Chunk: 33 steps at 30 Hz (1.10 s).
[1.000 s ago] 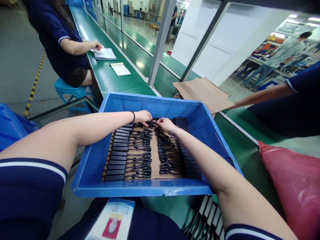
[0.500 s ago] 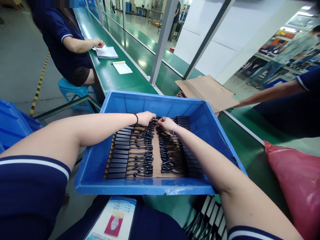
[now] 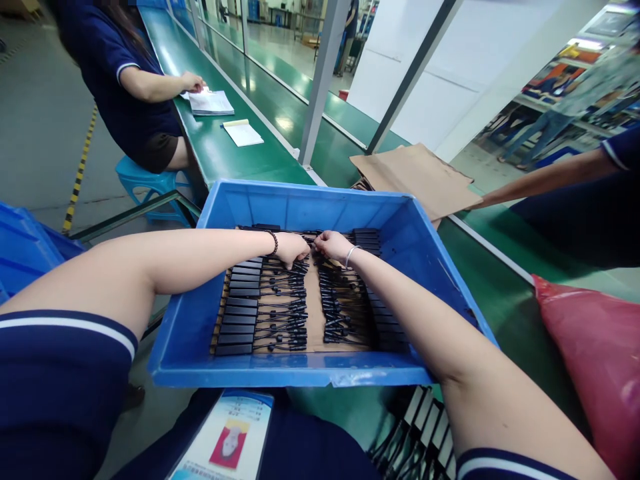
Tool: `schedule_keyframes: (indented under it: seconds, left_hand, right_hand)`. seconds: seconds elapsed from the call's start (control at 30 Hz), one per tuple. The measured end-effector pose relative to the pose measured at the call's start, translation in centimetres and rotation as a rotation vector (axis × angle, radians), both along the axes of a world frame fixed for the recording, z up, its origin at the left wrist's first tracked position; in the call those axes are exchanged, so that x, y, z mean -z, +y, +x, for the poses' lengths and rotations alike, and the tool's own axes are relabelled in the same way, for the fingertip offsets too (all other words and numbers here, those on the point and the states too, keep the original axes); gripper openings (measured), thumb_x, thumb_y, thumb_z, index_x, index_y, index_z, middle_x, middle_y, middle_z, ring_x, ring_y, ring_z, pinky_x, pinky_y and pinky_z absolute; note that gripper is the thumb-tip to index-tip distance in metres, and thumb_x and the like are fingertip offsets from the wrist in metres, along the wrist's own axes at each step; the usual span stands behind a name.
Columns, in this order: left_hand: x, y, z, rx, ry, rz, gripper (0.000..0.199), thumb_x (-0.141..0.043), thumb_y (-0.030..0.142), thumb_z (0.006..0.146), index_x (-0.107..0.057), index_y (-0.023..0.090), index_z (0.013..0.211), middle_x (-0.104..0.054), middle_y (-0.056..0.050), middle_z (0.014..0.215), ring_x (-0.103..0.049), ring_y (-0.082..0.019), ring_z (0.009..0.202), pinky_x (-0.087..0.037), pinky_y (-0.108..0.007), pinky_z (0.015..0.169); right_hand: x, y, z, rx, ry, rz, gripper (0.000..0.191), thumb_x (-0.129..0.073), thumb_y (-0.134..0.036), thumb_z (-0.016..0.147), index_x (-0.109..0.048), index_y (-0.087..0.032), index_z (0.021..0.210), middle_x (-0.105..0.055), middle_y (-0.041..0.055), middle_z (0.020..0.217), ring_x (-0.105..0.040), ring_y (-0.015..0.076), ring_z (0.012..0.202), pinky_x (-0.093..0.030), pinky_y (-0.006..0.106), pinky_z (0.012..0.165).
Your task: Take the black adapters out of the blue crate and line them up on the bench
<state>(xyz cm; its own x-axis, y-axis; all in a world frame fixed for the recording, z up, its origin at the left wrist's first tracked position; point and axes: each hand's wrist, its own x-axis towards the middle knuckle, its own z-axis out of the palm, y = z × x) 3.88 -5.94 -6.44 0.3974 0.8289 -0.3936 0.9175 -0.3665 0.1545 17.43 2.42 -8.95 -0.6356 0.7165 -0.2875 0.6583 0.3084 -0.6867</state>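
Note:
A blue bin (image 3: 320,378) holds two columns of black adapters with cables, laid on brown cardboard (image 3: 314,313). The left column of adapters (image 3: 239,320) has its cables pointing toward the middle; the right column (image 3: 367,241) faces it. My left hand (image 3: 293,249), wearing a dark beaded bracelet, is closed over the cable ends near the far side of the bin. Just right of it, my right hand (image 3: 331,246), with a silver bangle, pinches at the cable ends. What lies between the fingers of either hand is too small to make out.
Brown cardboard sheets (image 3: 417,177) lie beyond the bin, touched by another person's hand. A red bag (image 3: 590,360) is at the right. More adapters (image 3: 425,420) lie below the bin. Someone sits at the green table (image 3: 280,163) with papers (image 3: 211,103).
My left hand has moved slightly toward me and its fingers point further down. My right hand has barely moved. The view has shifted a little.

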Motion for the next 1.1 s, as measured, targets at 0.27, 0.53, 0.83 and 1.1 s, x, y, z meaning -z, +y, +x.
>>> schedule_keyframes:
  seconds: [0.27, 0.53, 0.83, 1.1]
  left_hand:
    - [0.8, 0.9, -1.0, -0.339, -0.169, -0.334, 0.031, -0.05, 0.01, 0.07, -0.053, 0.017, 0.101, -0.065, -0.003, 0.075, -0.059, -0.012, 0.053, -0.046, -0.022, 0.055]
    - [0.8, 1.0, -1.3, -0.253, -0.072, -0.14, 0.029, -0.058, 0.015, 0.062, -0.057, 0.018, 0.091, -0.065, -0.004, 0.077, -0.058, -0.014, 0.059, -0.045, -0.022, 0.057]
    - [-0.4, 0.1, -0.2, -0.08, 0.041, 0.077, 0.021, -0.052, 0.012, 0.062, -0.065, 0.02, 0.075, -0.064, -0.003, 0.081, -0.055, -0.016, 0.071, -0.036, -0.022, 0.057]
    - [-1.4, -1.0, 1.3, -0.127, 0.116, 0.101, 0.02, -0.057, 0.03, 0.06, -0.067, 0.014, 0.07, -0.064, -0.009, 0.069, -0.056, -0.019, 0.06, -0.039, -0.026, 0.052]
  right_hand:
    - [0.2, 0.1, 0.0, -0.034, -0.016, 0.015, 0.013, -0.048, -0.014, 0.081, -0.053, -0.013, 0.07, -0.059, 0.0012, 0.062, -0.042, 0.0055, 0.046, -0.031, 0.016, 0.045]
    - [0.1, 0.1, 0.0, -0.043, -0.017, 0.041, 0.013, -0.047, -0.013, 0.081, -0.054, -0.013, 0.07, -0.06, 0.0015, 0.064, -0.043, 0.0052, 0.047, -0.031, 0.016, 0.046]
    - [-0.1, 0.2, 0.2, -0.068, -0.044, 0.077, 0.012, -0.048, -0.013, 0.081, -0.056, -0.012, 0.073, -0.063, 0.0026, 0.069, -0.045, 0.0045, 0.049, -0.031, 0.015, 0.047]
    - [-2.0, -0.1, 0.2, -0.112, -0.141, 0.147, 0.014, -0.049, -0.018, 0.085, -0.06, -0.009, 0.083, -0.063, 0.0055, 0.077, -0.053, 0.0078, 0.059, -0.042, 0.019, 0.057]
